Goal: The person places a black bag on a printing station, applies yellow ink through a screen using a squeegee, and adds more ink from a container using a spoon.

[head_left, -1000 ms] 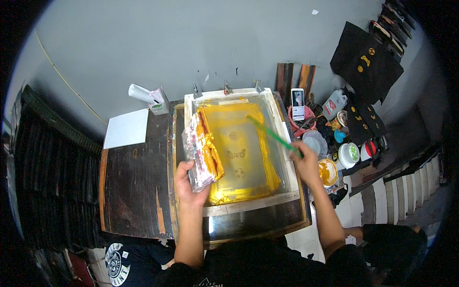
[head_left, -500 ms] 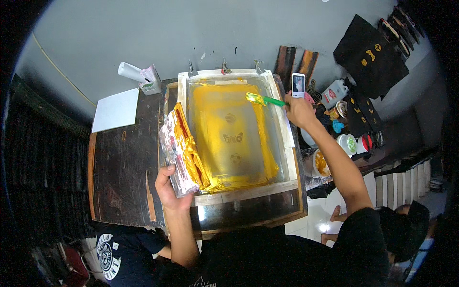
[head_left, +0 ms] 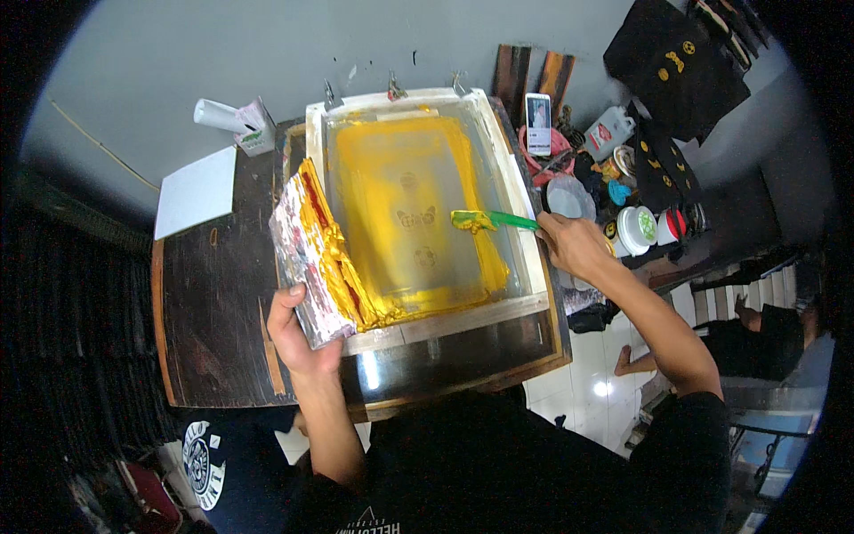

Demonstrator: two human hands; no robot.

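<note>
A silk-screen frame (head_left: pixel 427 331) of pale wood lies on the dark table, its mesh (head_left: pixel 382 169) smeared with yellow ink around small printed motifs. My left hand (head_left: pixel 305 331) grips a wide squeegee (head_left: pixel 302 254) by its lower end. It tilts over the frame's left side, its edge thick with yellow ink. In my right hand (head_left: pixel 574 245) is a green-handled spatula (head_left: pixel 511 221), with an ink-coated blade over the right part of the mesh. Whether the blade touches the mesh I cannot tell. Both hands are closed.
Metal clamps (head_left: pixel 396 86) line the frame's far edge. At right stand a phone (head_left: pixel 538 125), a white tub (head_left: pixel 635 231) and a jug (head_left: pixel 610 131). A white board (head_left: pixel 196 193) lies at left. Other people (head_left: pixel 756 347) are at lower right and lower left (head_left: pixel 236 463).
My right hand has brought the spatula nearer to me along the mesh's right side. The squeegee stays at the frame's left in my left hand. The whole view has shifted somewhat.
</note>
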